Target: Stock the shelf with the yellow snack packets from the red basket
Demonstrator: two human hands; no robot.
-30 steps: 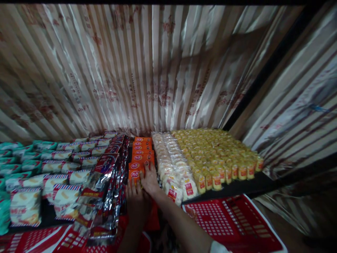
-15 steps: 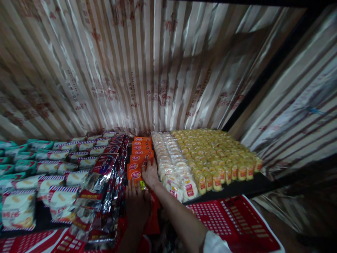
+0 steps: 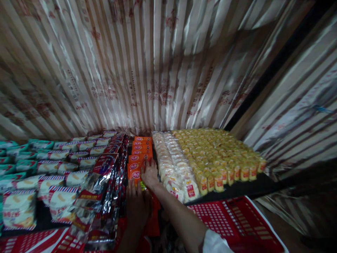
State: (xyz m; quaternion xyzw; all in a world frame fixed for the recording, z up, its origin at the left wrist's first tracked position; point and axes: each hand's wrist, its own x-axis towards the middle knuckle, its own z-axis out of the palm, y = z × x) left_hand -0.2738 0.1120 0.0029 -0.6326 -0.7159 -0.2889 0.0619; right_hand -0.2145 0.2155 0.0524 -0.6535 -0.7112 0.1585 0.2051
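At lower centre, left hand [image 3: 138, 205] and right hand [image 3: 150, 175] apparently align orange packets [image 3: 134, 166]. Dimness hides finger grip; the next move needs gentleness.

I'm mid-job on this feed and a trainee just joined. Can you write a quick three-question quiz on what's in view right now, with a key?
1. True or false: the dark foil packets lie to the left of the orange packets.
2. Which goods fill the right end of the black shelf? A) teal packets; B) small yellow packs; C) orange packets.
3. Which of the person's hands reaches farther back over the orange packets?

Key: 1. True. 2. B. 3. The right hand.
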